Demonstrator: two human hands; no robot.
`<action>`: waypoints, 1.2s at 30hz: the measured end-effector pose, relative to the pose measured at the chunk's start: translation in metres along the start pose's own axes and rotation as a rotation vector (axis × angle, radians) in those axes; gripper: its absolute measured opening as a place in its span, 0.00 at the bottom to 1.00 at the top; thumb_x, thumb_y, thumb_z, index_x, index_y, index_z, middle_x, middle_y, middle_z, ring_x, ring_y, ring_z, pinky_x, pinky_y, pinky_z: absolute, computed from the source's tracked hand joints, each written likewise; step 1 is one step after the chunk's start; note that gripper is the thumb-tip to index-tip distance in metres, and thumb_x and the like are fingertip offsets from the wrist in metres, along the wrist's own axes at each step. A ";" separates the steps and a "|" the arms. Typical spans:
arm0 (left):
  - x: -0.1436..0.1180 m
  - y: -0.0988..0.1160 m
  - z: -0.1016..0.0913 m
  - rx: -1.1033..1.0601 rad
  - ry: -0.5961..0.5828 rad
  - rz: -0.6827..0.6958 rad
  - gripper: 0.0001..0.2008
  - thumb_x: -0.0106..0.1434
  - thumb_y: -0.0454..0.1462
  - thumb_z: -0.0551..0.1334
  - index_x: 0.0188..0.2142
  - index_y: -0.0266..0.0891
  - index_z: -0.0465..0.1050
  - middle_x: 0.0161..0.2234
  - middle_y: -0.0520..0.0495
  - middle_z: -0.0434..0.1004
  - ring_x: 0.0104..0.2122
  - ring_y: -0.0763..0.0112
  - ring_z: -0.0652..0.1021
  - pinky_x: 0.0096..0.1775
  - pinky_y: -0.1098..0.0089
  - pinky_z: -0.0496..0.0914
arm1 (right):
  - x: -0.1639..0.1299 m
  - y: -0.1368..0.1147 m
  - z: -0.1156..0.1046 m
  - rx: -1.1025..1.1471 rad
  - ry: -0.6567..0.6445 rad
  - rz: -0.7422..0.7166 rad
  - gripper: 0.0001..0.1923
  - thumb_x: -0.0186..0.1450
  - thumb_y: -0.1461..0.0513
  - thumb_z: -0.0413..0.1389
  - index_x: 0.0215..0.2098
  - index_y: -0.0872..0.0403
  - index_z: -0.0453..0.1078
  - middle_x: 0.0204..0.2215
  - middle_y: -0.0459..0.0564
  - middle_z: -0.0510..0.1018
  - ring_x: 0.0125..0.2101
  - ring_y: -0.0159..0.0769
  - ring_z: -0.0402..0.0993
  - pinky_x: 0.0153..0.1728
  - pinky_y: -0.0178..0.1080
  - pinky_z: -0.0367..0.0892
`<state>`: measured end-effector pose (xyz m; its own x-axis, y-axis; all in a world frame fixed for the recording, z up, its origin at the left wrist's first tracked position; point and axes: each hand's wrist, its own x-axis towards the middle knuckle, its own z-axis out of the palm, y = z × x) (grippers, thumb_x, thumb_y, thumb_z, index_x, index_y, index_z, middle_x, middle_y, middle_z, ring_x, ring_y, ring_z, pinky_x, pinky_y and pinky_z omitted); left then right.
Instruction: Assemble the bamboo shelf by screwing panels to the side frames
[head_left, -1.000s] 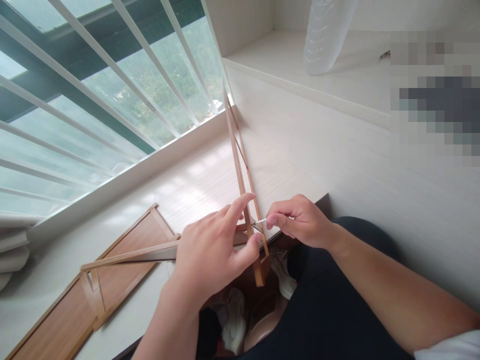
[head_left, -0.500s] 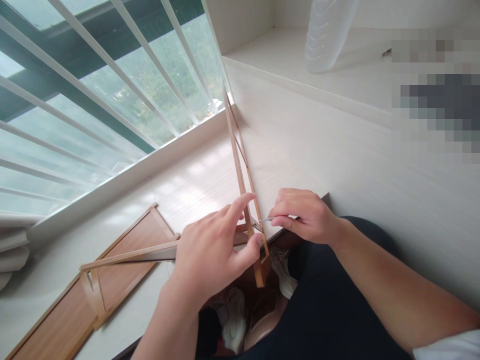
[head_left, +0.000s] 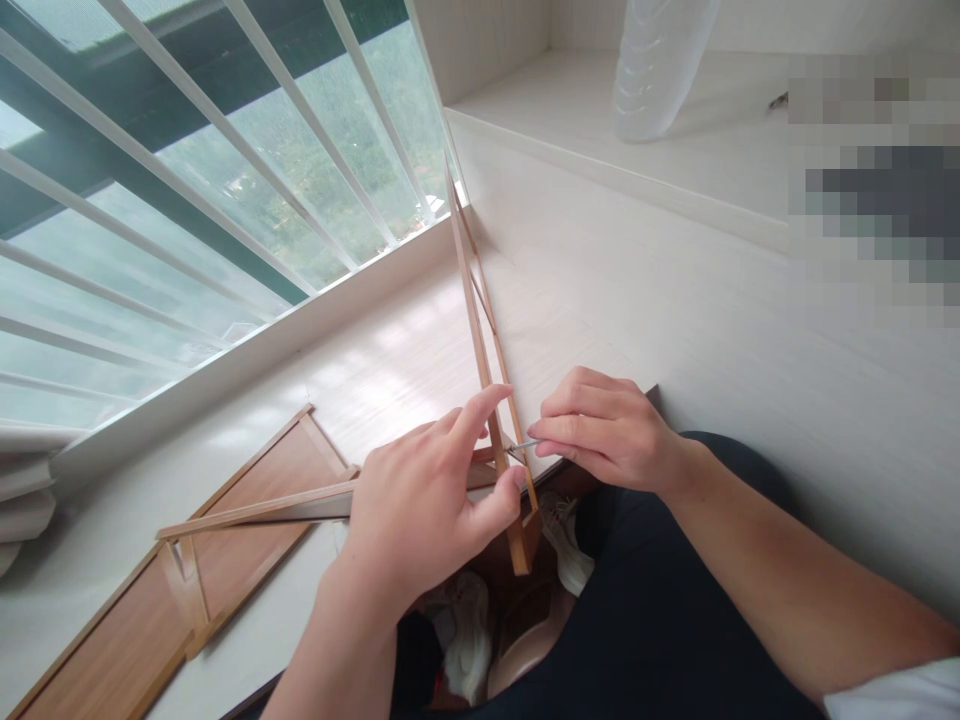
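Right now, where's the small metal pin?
Head view, centre: the metal pin is pinched in the right hand, its tip at the upright wooden frame, which the left hand steadies.

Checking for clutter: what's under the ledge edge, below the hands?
Shoes lie on the floor under the ledge; the left hand and dark trousers cover the rest.

Soft bright daylight from the window (head_left: 225, 180), pale glare on the sill (head_left: 390, 370), wide-angle bending at edges.
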<state>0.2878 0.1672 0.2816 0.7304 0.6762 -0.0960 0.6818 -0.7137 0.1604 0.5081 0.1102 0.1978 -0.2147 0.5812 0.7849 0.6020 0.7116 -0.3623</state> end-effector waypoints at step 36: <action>0.000 0.000 0.000 0.003 0.013 0.004 0.28 0.69 0.52 0.53 0.66 0.55 0.57 0.41 0.54 0.85 0.41 0.56 0.84 0.34 0.63 0.66 | -0.004 0.002 0.006 0.296 -0.001 0.193 0.07 0.74 0.62 0.58 0.38 0.55 0.76 0.27 0.47 0.77 0.28 0.31 0.68 0.33 0.36 0.66</action>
<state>0.2878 0.1671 0.2821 0.7329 0.6753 -0.0825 0.6787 -0.7174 0.1574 0.5051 0.1119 0.1912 -0.1198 0.7166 0.6871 0.3826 0.6720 -0.6341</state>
